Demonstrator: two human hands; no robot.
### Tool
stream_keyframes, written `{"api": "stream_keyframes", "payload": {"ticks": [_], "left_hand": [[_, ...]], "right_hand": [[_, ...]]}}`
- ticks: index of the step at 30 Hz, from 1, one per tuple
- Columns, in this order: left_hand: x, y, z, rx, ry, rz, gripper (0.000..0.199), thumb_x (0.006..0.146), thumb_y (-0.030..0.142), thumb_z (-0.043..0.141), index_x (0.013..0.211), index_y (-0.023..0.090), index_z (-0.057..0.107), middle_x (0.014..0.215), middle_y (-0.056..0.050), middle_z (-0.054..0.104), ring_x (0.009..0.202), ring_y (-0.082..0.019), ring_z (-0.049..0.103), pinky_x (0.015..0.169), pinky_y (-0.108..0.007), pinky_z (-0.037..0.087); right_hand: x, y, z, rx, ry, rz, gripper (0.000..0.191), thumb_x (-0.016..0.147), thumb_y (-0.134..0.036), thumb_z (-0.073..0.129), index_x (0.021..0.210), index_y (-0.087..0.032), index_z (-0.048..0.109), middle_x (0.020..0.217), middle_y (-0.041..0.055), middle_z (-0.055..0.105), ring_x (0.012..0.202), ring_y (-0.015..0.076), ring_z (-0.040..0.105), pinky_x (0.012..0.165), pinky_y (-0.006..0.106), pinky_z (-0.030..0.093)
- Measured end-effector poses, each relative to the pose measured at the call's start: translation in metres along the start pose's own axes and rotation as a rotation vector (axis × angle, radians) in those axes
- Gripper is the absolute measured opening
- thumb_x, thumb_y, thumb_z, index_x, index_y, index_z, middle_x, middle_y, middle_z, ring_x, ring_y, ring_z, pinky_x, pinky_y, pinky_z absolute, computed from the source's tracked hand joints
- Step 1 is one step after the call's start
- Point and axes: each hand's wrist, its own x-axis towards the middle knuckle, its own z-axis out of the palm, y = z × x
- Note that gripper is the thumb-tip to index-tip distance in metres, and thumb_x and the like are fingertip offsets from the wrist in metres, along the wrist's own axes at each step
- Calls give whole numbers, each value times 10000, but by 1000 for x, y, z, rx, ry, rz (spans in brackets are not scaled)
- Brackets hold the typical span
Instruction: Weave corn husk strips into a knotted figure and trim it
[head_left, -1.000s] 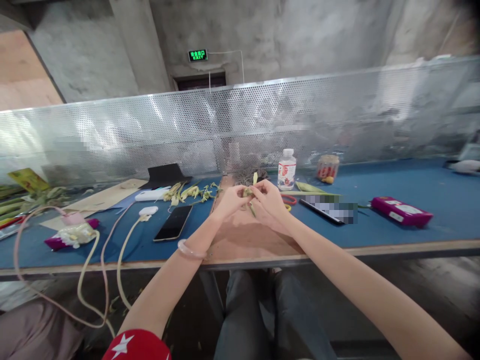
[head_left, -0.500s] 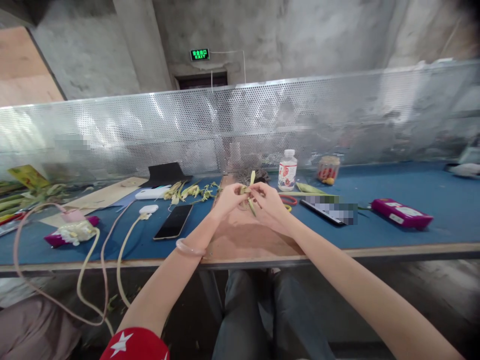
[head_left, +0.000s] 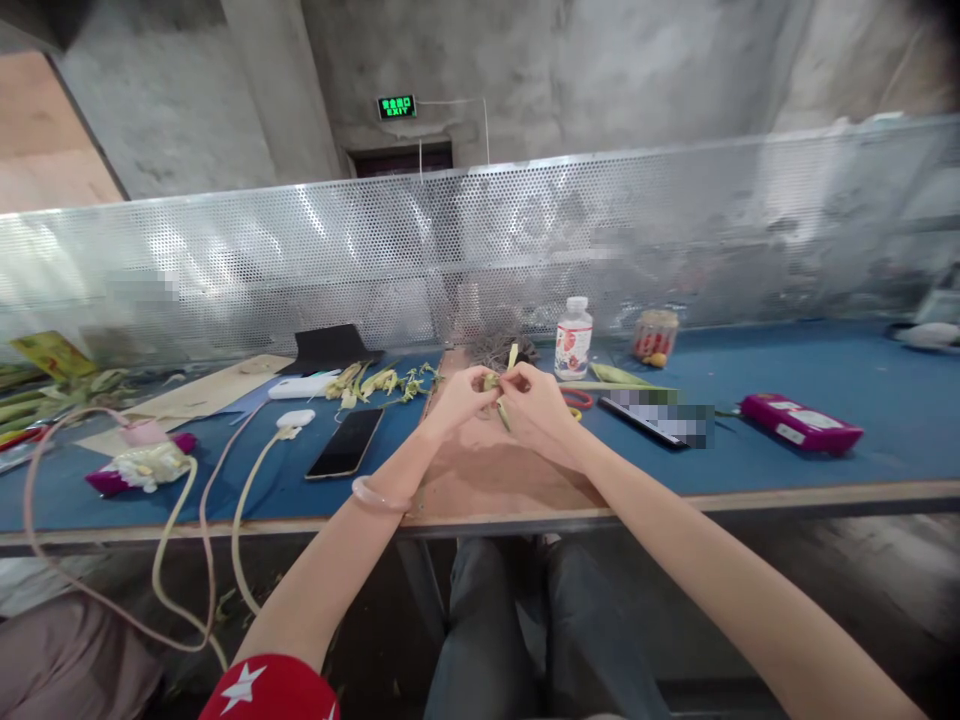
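Note:
Both hands meet over the brown board point(head_left: 495, 475) at the middle of the table. My left hand point(head_left: 459, 400) is closed in a pinch on a small yellow-green folded leaf piece point(head_left: 491, 382). Fingers of my right hand point(head_left: 538, 402) are pinched on the same piece from the other side. A pale leaf strip point(head_left: 513, 355) sticks up between the hands, and a greener end hangs below the right fingers. The fingertips hide most of the fold. Behind the hands lies a tangle of thin grey wire-like strands point(head_left: 499, 350).
Left of the board lie several pale-green leaf pieces point(head_left: 382, 382), a dark phone point(head_left: 345, 445) and white chargers with cables point(head_left: 292, 420). To the right are a white bottle point(head_left: 574, 340), a jar point(head_left: 656, 335), a long leaf point(head_left: 622, 376), another phone point(head_left: 649, 422) and a purple pack point(head_left: 801, 424).
My right fingers have shifted slightly on the leaf piece, and its upright strip leans a little more to the right. The view has dipped very slightly; the other things lie unmoved.

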Motion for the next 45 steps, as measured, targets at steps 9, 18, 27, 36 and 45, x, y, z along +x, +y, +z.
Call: {"api": "stream_keyframes", "payload": {"ticks": [9, 18, 27, 36, 45], "left_hand": [[-2, 9, 1, -258, -164, -74, 287, 713, 127, 461, 936, 123, 641, 760, -47, 650, 650, -141, 612, 597, -252, 509], [2, 1, 1, -305, -121, -54, 167, 854, 272, 479, 950, 155, 552, 824, -42, 616, 697, -137, 607, 584, -244, 494], [6, -1, -2, -243, 30, -9, 93, 870, 254, 481, 817, 178, 478, 608, 25, 535, 493, -85, 466, 490, -206, 380], [6, -2, -7, -426, 32, -127, 71, 853, 247, 496, 820, 184, 488, 605, 31, 535, 496, -86, 478, 494, -201, 357], [4, 4, -9, -467, 43, -204, 79, 823, 249, 526, 818, 179, 490, 625, 24, 540, 505, -86, 485, 494, -199, 356]], "right_hand": [[-2, 0, 0, -55, 26, -4, 109, 781, -277, 513, 706, -198, 508, 630, 3, 611, 593, 142, 560, 578, 256, 414], [0, -2, -3, 30, 41, 24, 114, 780, -276, 530, 697, -198, 530, 662, 1, 609, 619, 145, 551, 610, 270, 428], [2, -1, -7, 135, 86, -100, 207, 819, -257, 499, 759, -198, 688, 940, 60, 531, 905, 185, 537, 836, 339, 448], [3, 3, -7, 385, -97, 17, 245, 730, -177, 543, 939, -195, 669, 994, 46, 624, 924, 177, 600, 879, 343, 470], [6, 11, -4, 265, -125, -41, 290, 777, -178, 540, 1046, -200, 647, 1036, 61, 624, 918, 171, 599, 835, 338, 487]]}}
